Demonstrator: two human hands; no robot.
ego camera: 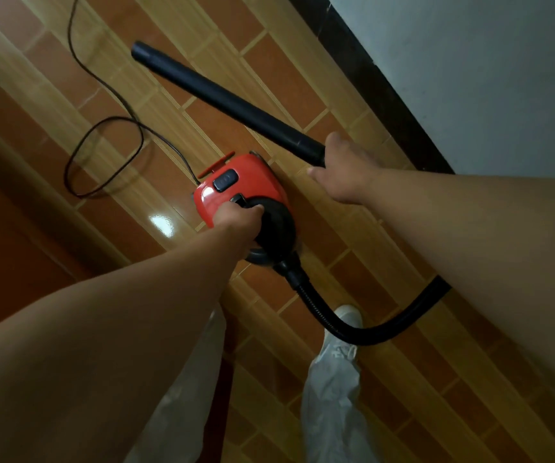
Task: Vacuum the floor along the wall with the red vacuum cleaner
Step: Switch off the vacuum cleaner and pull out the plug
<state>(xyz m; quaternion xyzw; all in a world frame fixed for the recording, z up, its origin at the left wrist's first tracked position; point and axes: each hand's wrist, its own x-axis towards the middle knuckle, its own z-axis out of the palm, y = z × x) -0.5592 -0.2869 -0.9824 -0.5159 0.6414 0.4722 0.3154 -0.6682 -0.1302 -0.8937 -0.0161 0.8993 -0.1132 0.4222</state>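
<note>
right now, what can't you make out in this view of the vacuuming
Head view only:
- power cord: cut off by the top edge, so the plug is unseen.
- hose: its far end is hidden behind the right forearm.
- red vacuum cleaner: its handle is covered by the grip of the left hand.
- tube: cannot tell whether its tip touches the floor.
</note>
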